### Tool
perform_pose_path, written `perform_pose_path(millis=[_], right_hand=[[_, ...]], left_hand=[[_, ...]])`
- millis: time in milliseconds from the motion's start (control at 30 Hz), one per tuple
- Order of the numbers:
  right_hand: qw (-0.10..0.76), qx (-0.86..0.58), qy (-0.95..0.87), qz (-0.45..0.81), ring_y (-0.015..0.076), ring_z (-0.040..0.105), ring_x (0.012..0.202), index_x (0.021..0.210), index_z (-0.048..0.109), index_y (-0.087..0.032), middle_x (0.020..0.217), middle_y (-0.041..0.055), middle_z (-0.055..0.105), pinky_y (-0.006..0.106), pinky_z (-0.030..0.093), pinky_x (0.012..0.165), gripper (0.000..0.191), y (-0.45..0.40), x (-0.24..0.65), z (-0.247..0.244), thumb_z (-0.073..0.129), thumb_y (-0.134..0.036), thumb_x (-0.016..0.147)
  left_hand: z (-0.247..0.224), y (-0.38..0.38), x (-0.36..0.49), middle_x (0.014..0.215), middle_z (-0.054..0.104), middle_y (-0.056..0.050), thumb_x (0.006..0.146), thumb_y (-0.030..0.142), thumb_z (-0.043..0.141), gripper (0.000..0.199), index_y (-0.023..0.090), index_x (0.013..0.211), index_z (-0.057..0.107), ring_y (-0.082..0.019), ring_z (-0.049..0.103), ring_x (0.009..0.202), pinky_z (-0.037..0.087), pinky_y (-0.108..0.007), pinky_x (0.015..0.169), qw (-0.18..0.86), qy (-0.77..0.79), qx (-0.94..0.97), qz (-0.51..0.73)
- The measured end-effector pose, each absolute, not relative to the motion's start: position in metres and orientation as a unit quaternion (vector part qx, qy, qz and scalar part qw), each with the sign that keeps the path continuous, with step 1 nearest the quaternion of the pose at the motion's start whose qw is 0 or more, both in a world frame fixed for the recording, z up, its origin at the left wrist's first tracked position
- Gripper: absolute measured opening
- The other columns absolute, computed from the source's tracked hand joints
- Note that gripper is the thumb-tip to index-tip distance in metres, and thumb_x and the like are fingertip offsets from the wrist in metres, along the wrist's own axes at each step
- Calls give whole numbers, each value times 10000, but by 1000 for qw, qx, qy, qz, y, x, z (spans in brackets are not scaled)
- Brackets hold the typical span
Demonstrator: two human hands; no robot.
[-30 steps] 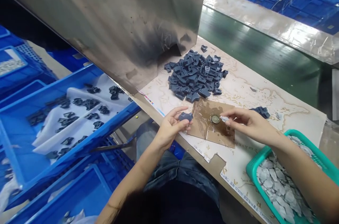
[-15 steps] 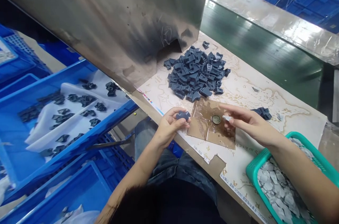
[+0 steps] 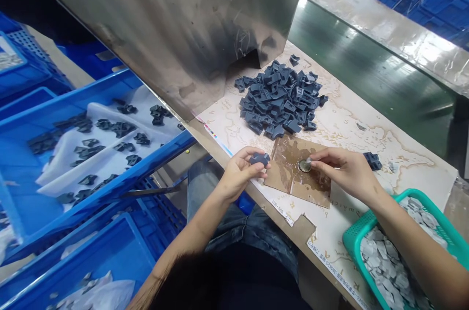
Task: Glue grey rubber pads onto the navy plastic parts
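My left hand [image 3: 240, 173] pinches a dark grey plastic part [image 3: 259, 159] between thumb and fingers, just left of a wet cardboard piece [image 3: 282, 173]. On that cardboard lies a small round cap-like dish [image 3: 304, 166]. My right hand [image 3: 342, 170] has thumb and fingertips closed on a small whitish piece [image 3: 308, 160], held at the dish's right edge; whether it touches the liquid is unclear. Behind the cardboard rises a heap of similar dark grey parts [image 3: 280, 97]. A green basket [image 3: 353, 241] of flat whitish pieces [image 3: 384, 261] stands under my right forearm.
A metal panel [image 3: 205, 21] stands upright behind the table, with a green conveyor belt [image 3: 351, 60] beyond. At the left, a blue crate [image 3: 22, 139] holds dark parts on white sheeting. A few dark parts [image 3: 373, 161] lie right of my right hand.
My right hand has moved left and down, bringing the whitish piece to the round dish. My left hand still holds the dark part. The view has shifted slightly.
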State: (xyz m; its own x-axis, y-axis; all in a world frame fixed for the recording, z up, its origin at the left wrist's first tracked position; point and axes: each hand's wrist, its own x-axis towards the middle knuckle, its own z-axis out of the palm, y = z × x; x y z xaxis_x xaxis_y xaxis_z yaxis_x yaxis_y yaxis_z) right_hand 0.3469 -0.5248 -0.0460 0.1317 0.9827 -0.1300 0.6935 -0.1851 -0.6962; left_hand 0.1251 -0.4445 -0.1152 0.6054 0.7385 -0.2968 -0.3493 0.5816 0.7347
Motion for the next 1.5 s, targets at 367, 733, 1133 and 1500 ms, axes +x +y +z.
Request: perform_pose_path(millis=[367, 733, 1133, 1500], right_hand=[[187, -679, -673, 225, 118, 563, 490, 812, 686, -219, 696, 11, 700, 243, 420, 486, 260, -524, 345, -50, 519, -410, 865], [357, -682, -558, 310, 172, 676, 671, 812, 695, -225, 814, 37, 726, 262, 547, 600, 210, -529, 345, -41, 702, -428, 758], [493, -604, -547, 304, 144, 702, 742, 818, 701, -288, 811, -21, 732, 192, 586, 668, 121, -544, 321, -23, 761, -219, 739], [469, -608, -594, 239, 158, 705, 761, 862, 719, -302, 851, -33, 733, 205, 588, 713, 136, -554, 310, -20, 747, -212, 764]], left_hand=[[-113, -444, 126, 710, 645, 21, 492, 376, 875, 474, 162, 820, 608, -109, 661, 661, 543, -159, 542, 840, 291, 319, 328], [-110, -451, 133, 679, 658, 18, 502, 341, 875, 444, 151, 808, 615, -114, 670, 635, 553, -180, 578, 831, 310, 312, 340], [-81, -479, 148, 773, 707, -5, 536, 298, 864, 357, 155, 755, 621, -108, 684, 707, 548, -139, 571, 861, 279, 281, 318], [-87, -488, 149, 738, 715, 15, 617, 302, 829, 324, 178, 835, 625, -114, 696, 671, 556, -161, 599, 865, 224, 314, 321]])
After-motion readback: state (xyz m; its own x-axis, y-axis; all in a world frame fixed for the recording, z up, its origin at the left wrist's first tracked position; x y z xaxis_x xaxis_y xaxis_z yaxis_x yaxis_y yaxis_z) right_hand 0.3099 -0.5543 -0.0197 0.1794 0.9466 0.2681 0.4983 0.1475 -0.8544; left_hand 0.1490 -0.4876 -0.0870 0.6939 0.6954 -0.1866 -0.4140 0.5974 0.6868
